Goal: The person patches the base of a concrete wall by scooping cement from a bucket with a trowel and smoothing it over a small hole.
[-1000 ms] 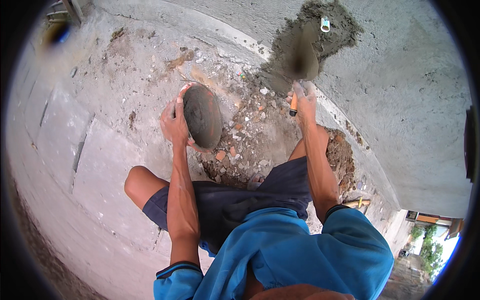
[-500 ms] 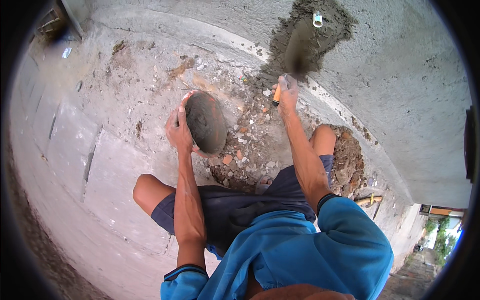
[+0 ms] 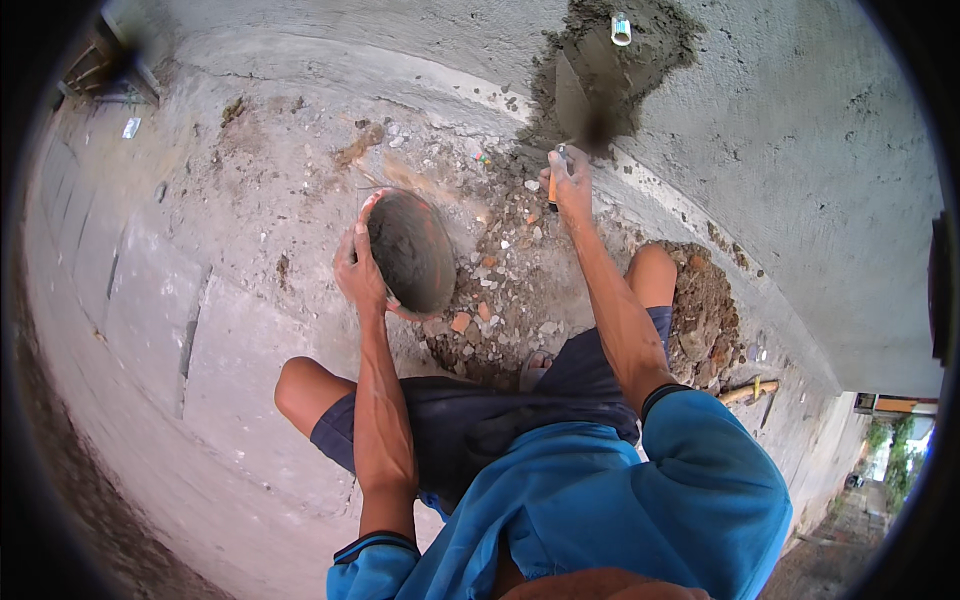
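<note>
My left hand [image 3: 361, 270] grips the rim of a round, reddish mortar bucket [image 3: 437, 262], which tilts toward me. Grey wet mortar [image 3: 402, 240] lies inside it. In my right hand [image 3: 570, 187] is a trowel [image 3: 570, 98] with an orange and black handle; its blade lies against a dark patch of fresh mortar [image 3: 655, 62] low on the grey wall. A short white pipe end [image 3: 621, 30] sticks out of that patch. A dark blur covers part of the mortar near the blade, so the blade's edge is partly hidden.
Rubble and broken brick bits [image 3: 490, 300] cover the ground between bucket and wall. A soil heap [image 3: 705, 320] is beside my right knee, with a wooden-handled tool [image 3: 748, 391] beyond it. Concrete slabs [image 3: 240, 340] spread out on the left.
The trowel blade has turned and shows narrower against the mortar; my right hand has rolled with its handle. My left hand keeps hold of the bucket. The whole view has shifted slightly.
</note>
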